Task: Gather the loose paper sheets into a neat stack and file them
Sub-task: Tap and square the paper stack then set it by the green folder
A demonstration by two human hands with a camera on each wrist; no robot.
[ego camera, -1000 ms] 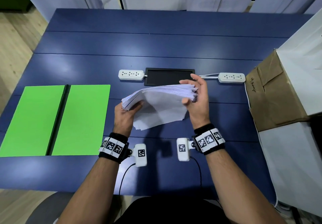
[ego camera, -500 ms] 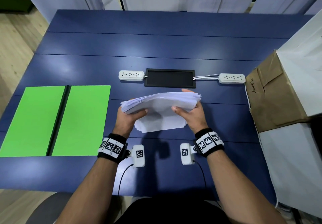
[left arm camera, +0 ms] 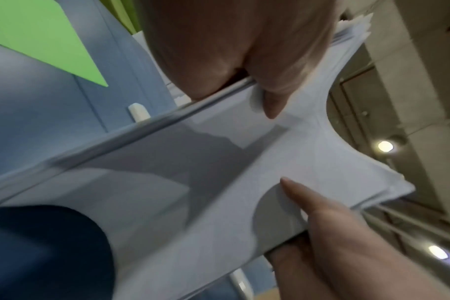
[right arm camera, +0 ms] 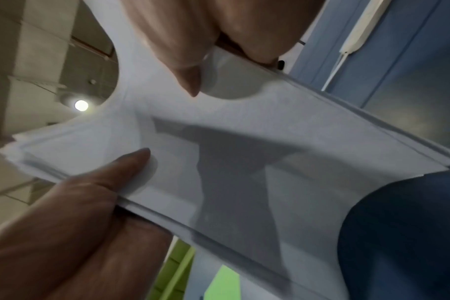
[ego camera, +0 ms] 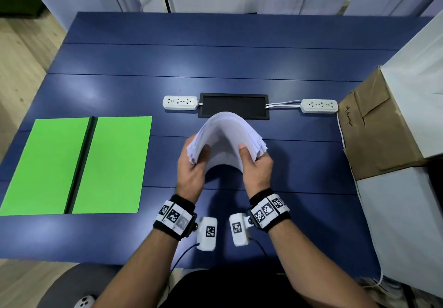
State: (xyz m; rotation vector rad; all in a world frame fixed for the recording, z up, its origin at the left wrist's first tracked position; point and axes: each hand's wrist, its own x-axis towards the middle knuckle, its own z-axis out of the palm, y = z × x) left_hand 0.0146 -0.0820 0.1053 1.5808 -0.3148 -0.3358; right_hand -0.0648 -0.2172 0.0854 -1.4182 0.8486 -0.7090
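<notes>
A thick stack of white paper sheets [ego camera: 225, 135] is held above the blue table [ego camera: 215, 60], bowed upward into an arch. My left hand [ego camera: 194, 162] grips its left edge, thumb on the near face. My right hand [ego camera: 252, 161] grips the right edge the same way. The edges are fanned and uneven. In the left wrist view the left hand's thumb [left arm camera: 271, 105] presses on the sheets [left arm camera: 206, 166]; in the right wrist view the right thumb [right arm camera: 190, 83] does too. An open green folder [ego camera: 117, 163] with a black spine lies flat at the table's left.
Two white power strips [ego camera: 180, 102] [ego camera: 319, 106] flank a black panel [ego camera: 233, 105] set in the table just beyond the paper. A brown cardboard box [ego camera: 374, 130] and a white box [ego camera: 402, 223] stand at the right edge.
The stack was held roughly flat and loose; now both hands have closed in on its sides and bent it up into an arch. The right hand came off the far edge to grip the side.
</notes>
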